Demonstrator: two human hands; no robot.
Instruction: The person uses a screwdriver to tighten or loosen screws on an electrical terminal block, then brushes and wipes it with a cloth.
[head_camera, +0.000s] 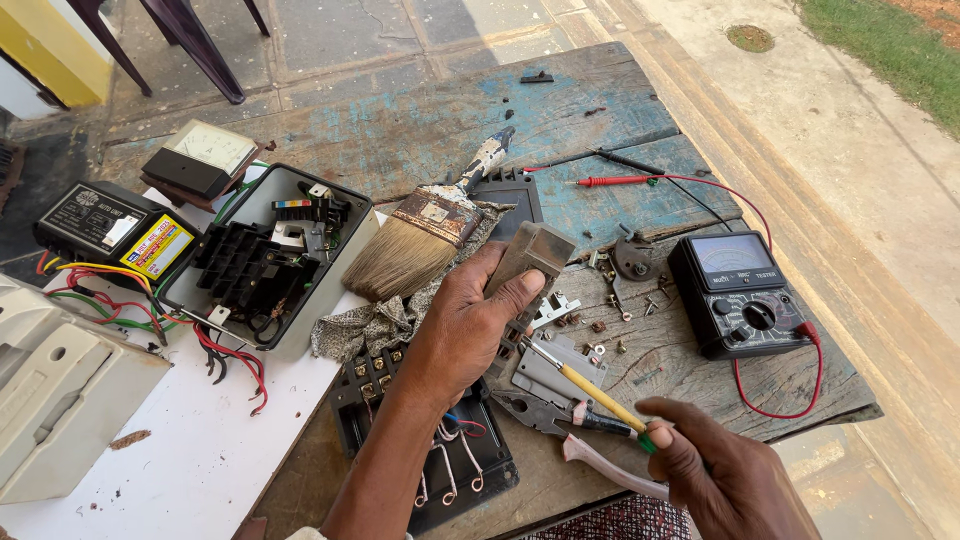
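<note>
My left hand (465, 325) clamps a grey rectangular plastic-and-metal part (527, 262) at frame centre; my right hand (715, 470), lower right, pinches a yellow-handled screwdriver (590, 387). Mid-disassembly; next, the tip needs seating on a screw.

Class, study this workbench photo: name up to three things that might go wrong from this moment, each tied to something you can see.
1. Small screws and nuts lie loose near the left hand, which grips a grey part; a nudge may scatter them.
2. The right hand holds a yellow screwdriver aimed toward the left hand; a slip might jab the fingers.
3. The multimeter has a red lead looping beside the table edge; snagging it might drag the meter off.
</note>
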